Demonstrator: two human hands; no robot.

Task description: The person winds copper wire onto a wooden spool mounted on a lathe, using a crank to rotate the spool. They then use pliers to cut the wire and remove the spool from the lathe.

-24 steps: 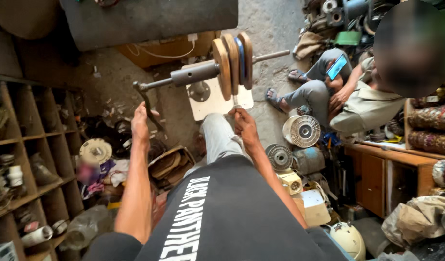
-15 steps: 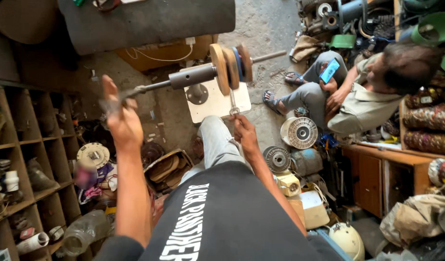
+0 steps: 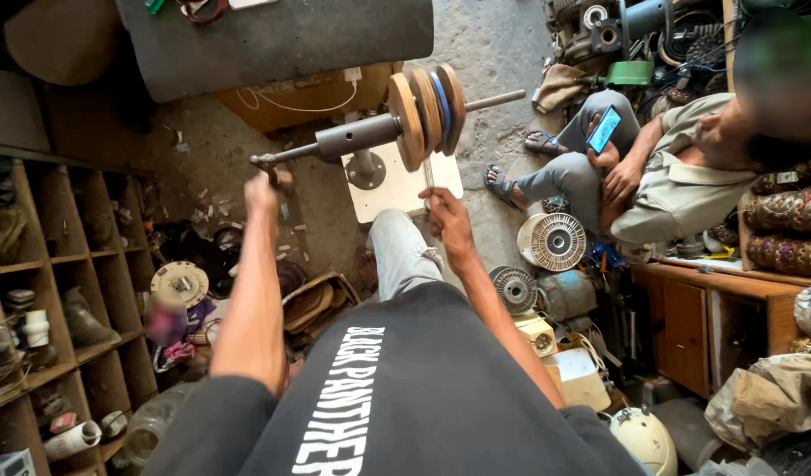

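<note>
Winding spindle [image 3: 397, 128] at upper centre of the frame is mid-turn — left hand [image 3: 263, 189] closed on its crank handle [image 3: 266, 164], right hand [image 3: 448, 220] pinching wire [image 3: 427, 172] below the wooden discs [image 3: 427, 113] — steady tension looks needed next.

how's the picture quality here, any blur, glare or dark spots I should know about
Head view: even daylight, no glare; the left hand on the crank handle is slightly motion-smeared; the right hand and wooden discs are sharp; the shelf compartments sit in deep shadow; wide-angle bending toward the edges; the seated person's face is blurred out.
</note>
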